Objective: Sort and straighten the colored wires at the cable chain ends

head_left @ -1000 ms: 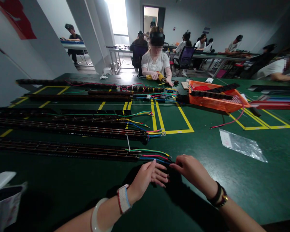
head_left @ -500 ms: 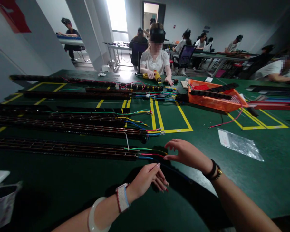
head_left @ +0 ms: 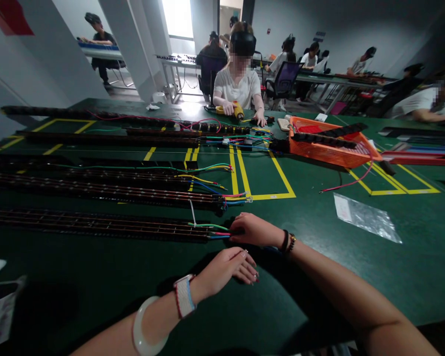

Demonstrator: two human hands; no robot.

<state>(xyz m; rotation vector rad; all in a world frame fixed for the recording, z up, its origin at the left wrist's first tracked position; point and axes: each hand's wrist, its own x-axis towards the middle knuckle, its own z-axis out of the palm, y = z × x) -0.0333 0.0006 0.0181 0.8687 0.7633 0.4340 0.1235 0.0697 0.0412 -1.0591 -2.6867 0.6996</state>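
My right hand [head_left: 255,229] is closed around the ends of the green, red and blue wires [head_left: 219,234]; its curled fingers hide their tips. These wires come out of the right end of a long black channel [head_left: 96,225] lined with copper-coloured strips. A white cable tie [head_left: 193,212] stands up at that end. Nearer me, my left hand [head_left: 230,269] hovers over the green table with loosely bent fingers and nothing in it. Just beyond lies another long black channel [head_left: 133,193] with pink, yellow and blue leads [head_left: 237,198] ending in metal lugs.
An orange basket [head_left: 319,155] holding black pieces stands at the back right. A clear plastic bag [head_left: 367,217] lies on the right side of the table [head_left: 374,277]. Across from me a co-worker [head_left: 239,81] holds a yellow heat gun [head_left: 237,111]. More channels lie at the back left.
My right hand has moved left and closed on the wire ends, from a spread shape beside them. My left hand has barely moved. The view has shifted slightly.
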